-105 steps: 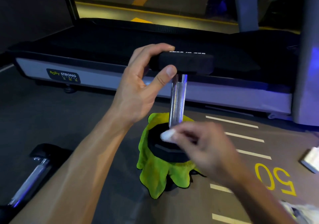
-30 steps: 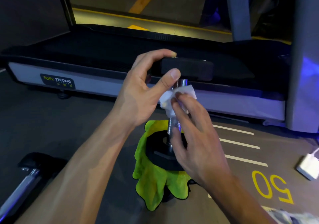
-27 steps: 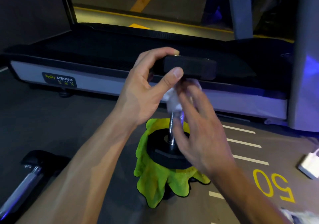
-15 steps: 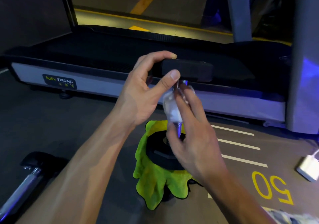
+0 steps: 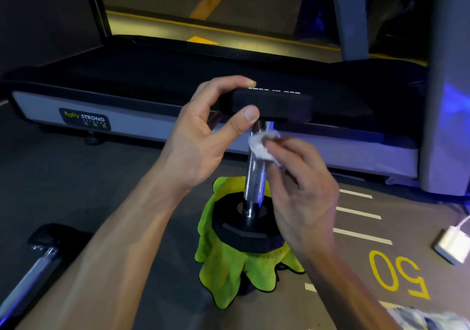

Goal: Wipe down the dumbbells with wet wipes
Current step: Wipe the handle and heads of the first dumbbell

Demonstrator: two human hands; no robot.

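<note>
From my head camera, the dumbbell [image 5: 254,177] stands on end on a green cloth [image 5: 229,266] on the floor, its shiny bar running straight up and down, and my left hand [image 5: 203,141] steadies it with thumb and fingers curled round the top weight. My right hand [image 5: 302,190], the nearer one to the bar, pinches a bunched white wipe [image 5: 262,146] against the bar's upper part just under that weight, so I judge the next stroke should run down along the bar towards the lower weight.
</note>
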